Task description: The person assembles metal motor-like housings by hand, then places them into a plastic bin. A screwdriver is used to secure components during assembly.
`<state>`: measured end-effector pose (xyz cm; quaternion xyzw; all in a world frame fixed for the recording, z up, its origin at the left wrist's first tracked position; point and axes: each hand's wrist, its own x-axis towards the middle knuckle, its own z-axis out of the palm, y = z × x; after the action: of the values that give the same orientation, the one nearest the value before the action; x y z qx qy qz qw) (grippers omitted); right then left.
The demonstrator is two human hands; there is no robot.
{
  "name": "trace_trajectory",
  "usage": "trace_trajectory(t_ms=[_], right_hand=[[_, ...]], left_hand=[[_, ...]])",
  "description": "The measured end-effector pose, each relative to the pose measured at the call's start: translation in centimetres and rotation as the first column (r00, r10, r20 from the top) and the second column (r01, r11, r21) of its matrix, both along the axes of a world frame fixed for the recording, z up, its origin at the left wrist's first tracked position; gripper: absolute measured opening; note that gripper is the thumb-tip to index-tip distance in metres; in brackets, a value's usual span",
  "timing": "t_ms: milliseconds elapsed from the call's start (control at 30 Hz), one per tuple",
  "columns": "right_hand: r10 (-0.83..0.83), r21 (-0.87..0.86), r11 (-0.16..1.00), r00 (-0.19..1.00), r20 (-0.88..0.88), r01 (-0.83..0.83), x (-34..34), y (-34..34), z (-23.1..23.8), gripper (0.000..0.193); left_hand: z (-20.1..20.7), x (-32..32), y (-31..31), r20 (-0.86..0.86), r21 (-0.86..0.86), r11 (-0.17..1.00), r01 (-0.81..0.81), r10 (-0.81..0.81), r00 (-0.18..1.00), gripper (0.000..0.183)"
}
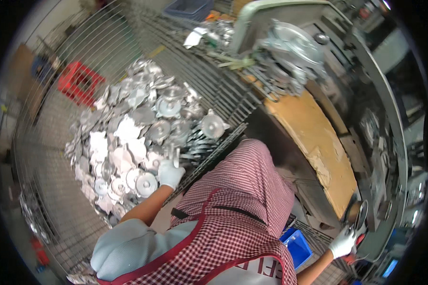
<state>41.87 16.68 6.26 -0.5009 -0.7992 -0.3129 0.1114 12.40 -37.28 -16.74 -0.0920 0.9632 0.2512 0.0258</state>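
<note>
My left hand (pixel 170 175), in a white glove, is at the near edge of a large heap of silvery metal castings (pixel 159 130). Its fingers are closed around a narrow upright piece of one casting (pixel 177 157); the rest of that part is lost among its neighbours. Far to the right, my gloved right hand (pixel 342 243) grips the lower edge of a round metal casting (pixel 361 214), seen nearly edge-on beside the machine. The fingers behind this casting are partly hidden. Most castings in the heap are round discs with small lugs.
A wire mesh cage (pixel 209 76) surrounds the heap. On the right, a yellowish worn board (pixel 314 147) lies along a machine with a pale green frame (pixel 390 95). More castings (pixel 295 45) are stacked at the board's far end. A blue bin (pixel 297 248) and red crate (pixel 79 83) also show.
</note>
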Motion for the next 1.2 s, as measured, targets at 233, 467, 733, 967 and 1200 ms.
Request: trace_trajectory(t_ms=[233,467,733,967,1200], right_hand=[[-0.717,-0.713,-0.142,0.568,-0.404,-0.686,-11.9,-13.4,-7.3,0.073],[-0.826,0.107,-0.404,0.311,-0.47,-0.909,-19.4,-19.1,-2.9,0.05],[-0.86,0.183,-0.253,0.134,-0.492,-0.95,-15.1,-16.2,-4.8,0.045],[-0.975,0.311,-0.088,0.019,-0.221,-0.946,-14.1,-15.5,-4.6,0.047],[-0.983,0.294,0.028,-0.08,-0.167,-0.955,-14.5,-15.3,-5.2,0.066]], left_hand=[[19.7,-3.6,11.1,-0.195,-0.216,0.485,0.847,-0.872,0.449,0.015],[22.0,-4.7,18.9,-0.632,-0.674,0.175,0.718,-0.639,-0.438,0.016],[24.4,-2.3,24.6,-0.557,-0.545,0.083,0.835,-0.779,-0.286,0.029],[19.6,0.5,24.4,-0.58,0.323,0.35,0.879,-0.661,0.476,0.029],[16.0,2.3,27.0,-0.066,0.864,0.247,0.438,-0.809,0.584,0.073]])
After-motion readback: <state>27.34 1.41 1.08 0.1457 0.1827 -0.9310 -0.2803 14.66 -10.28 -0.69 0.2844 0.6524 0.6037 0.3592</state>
